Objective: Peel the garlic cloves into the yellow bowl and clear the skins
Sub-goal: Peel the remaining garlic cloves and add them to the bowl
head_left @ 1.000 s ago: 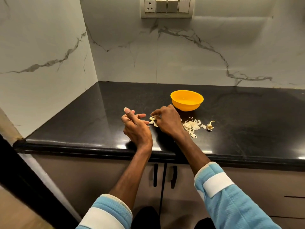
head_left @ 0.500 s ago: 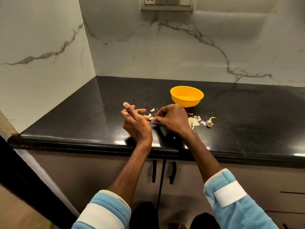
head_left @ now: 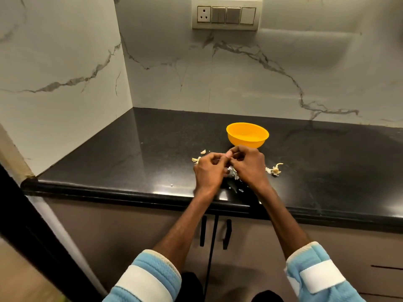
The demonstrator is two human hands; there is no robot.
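1. Although only part of its inside shows, the yellow bowl [head_left: 247, 136] stands upright on the bench [head_left: 152, 149], just behind the hands; its contents cannot be told.
2. Left hand [head_left: 209, 171] and right hand [head_left: 250, 164] meet fingertip to fingertip, fingers curled, pinching a garlic clove [head_left: 233, 158] that the fingers largely hide.
3. Two loose cloves [head_left: 203, 151], pale and curved, lie left of the hands.
4. Papery skins [head_left: 235, 173] lie beneath the hands; a dry stalk [head_left: 275, 169] lies to their right.
5. Bench: glossy black stone. Marble walls [head_left: 65, 73] form a corner; a switch plate [head_left: 225, 15] sits above.
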